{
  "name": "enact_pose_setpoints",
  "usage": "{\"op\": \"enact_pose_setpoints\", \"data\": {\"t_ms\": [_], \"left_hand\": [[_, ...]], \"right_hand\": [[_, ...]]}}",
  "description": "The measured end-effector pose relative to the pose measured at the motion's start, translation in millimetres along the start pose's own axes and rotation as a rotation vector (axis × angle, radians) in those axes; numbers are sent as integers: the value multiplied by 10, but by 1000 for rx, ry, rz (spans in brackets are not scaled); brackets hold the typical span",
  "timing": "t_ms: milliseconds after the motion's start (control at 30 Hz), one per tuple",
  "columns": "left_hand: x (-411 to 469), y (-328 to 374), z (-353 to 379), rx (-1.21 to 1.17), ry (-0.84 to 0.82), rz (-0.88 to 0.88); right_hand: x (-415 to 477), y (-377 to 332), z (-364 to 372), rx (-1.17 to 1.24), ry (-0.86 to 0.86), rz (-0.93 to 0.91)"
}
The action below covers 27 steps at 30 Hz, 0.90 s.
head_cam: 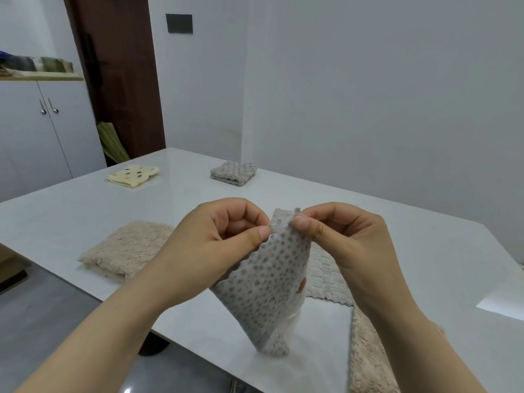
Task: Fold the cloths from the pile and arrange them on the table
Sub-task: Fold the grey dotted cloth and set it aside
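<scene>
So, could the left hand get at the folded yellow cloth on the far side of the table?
Probably not at once: the left hand pinches the grey dotted cloth with the right hand. The way over the table looks free, but the yellow cloth lies far off.

My right hand (346, 239) hides part of the cream cloth (323, 276); the dotted cloth's (269, 293) lower tip blurs; the beige cloth (368, 364) is cropped.

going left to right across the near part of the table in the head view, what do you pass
fluffy beige cloth → left hand → grey dotted cloth → right hand
</scene>
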State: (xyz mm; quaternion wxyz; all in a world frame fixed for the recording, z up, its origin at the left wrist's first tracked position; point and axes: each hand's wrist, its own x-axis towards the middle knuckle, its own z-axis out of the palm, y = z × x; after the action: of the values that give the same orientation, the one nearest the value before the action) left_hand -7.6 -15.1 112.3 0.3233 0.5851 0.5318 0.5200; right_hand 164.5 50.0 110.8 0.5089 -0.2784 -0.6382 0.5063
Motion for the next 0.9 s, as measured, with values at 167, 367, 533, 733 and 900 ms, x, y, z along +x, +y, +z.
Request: {"op": "enact_pose_setpoints", "data": {"t_ms": [167,367,533,733,900], "left_hand": [[-28,37,-5,52,42,46],[-117,76,48,225,38,64],[-102,40,91,236,164,134],[-116,13,79,309,197,165],[-105,-29,59,239,236,95]], "right_hand": [[-15,-14,20,-12,21,-15],[-27,4,51,-67,103,-44],[-43,3,82,-125,149,-83],[-54,-23,96,-151,210,-124],[-69,-31,111,-167,199,-139]]}}
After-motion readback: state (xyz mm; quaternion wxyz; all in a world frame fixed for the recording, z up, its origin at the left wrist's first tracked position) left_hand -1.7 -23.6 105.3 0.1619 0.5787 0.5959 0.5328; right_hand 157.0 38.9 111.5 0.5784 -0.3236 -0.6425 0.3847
